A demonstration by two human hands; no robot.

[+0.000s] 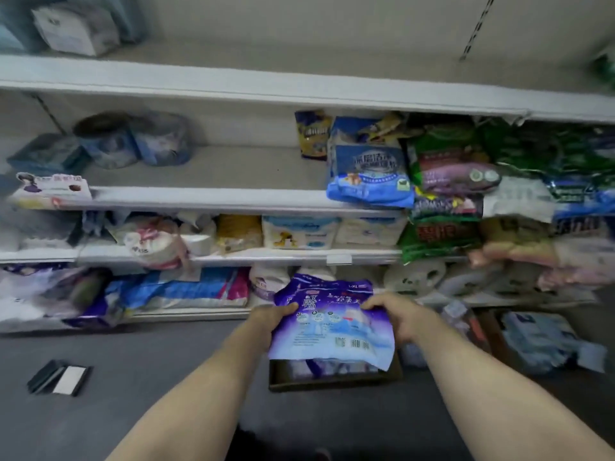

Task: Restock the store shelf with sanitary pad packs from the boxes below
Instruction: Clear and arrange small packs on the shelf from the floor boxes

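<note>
Two bare forearms reach forward over a grey floor [139, 361] toward white store shelving [233, 197] crowded with soft packaged goods. Left hand [271, 322] and right hand [399, 319] each grip a side edge of a glossy purple and pale blue plastic pad pack [327, 322], thumbs on top. Held in mid-air just above an open brown cardboard box [332, 380] on the floor, it has its long axis running away from the camera, purple end toward the lowest shelf, barcode end nearest.
</note>
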